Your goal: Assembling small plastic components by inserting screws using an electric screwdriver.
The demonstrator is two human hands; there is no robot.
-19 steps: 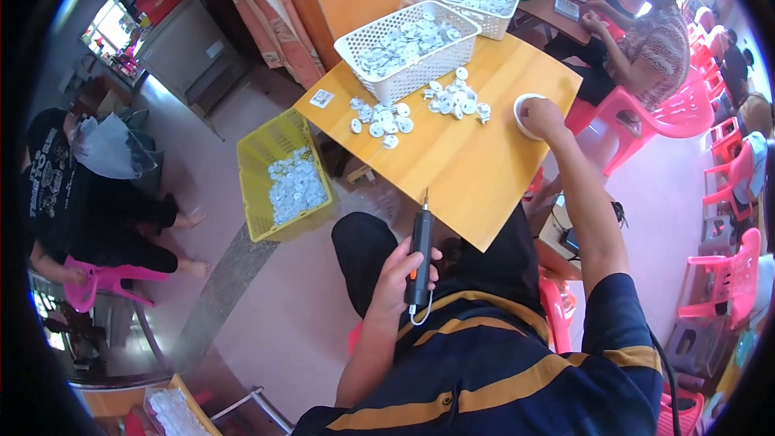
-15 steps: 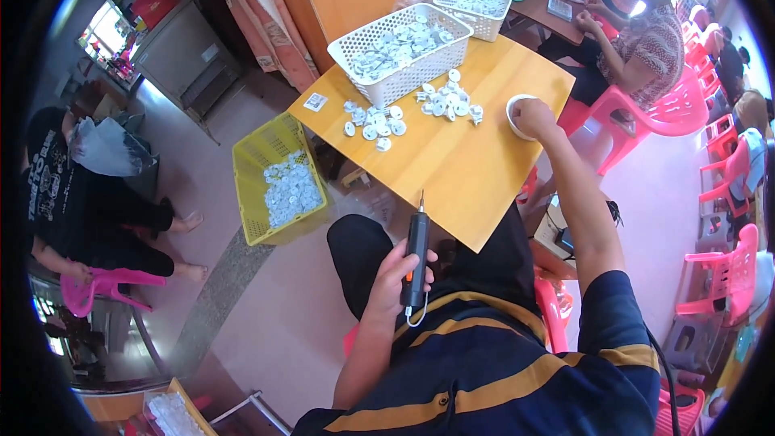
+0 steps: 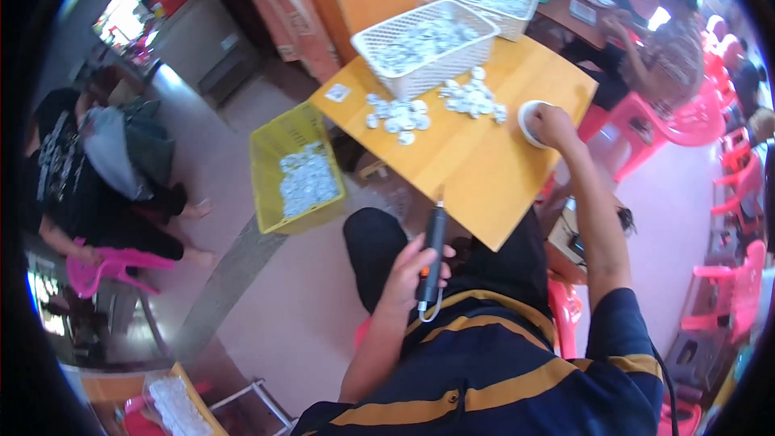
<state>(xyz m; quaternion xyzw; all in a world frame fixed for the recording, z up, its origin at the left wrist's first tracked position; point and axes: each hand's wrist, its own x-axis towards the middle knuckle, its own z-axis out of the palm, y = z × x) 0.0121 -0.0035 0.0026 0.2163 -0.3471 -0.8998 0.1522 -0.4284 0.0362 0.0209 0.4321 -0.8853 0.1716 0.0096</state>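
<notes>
My left hand [image 3: 410,271] is closed round a black electric screwdriver [image 3: 434,246] with a pale cord at its lower end. Its bit points up and away, close to the front edge of the wooden table [image 3: 476,182]. At the table's right side, my right hand [image 3: 554,126] is curled down inside a white bowl [image 3: 526,119]. The bowl and the hand hide its fingertips and whatever they hold. To the left of the bowl lie two loose groups of small round white parts, the nearer pile [image 3: 401,118] and the farther pile [image 3: 470,100].
A white perforated basket [image 3: 448,66] of similar parts stands at the table's back, with a second white basket [image 3: 517,20] behind it. A yellow crate [image 3: 270,163] of white parts stands on the floor to the left. One person [image 3: 674,56] sits at right; another [image 3: 81,194] is at left.
The whole view has shifted, so the table and both hands appear farther right. The left hand still grips the screwdriver and the right hand is still in the bowl.
</notes>
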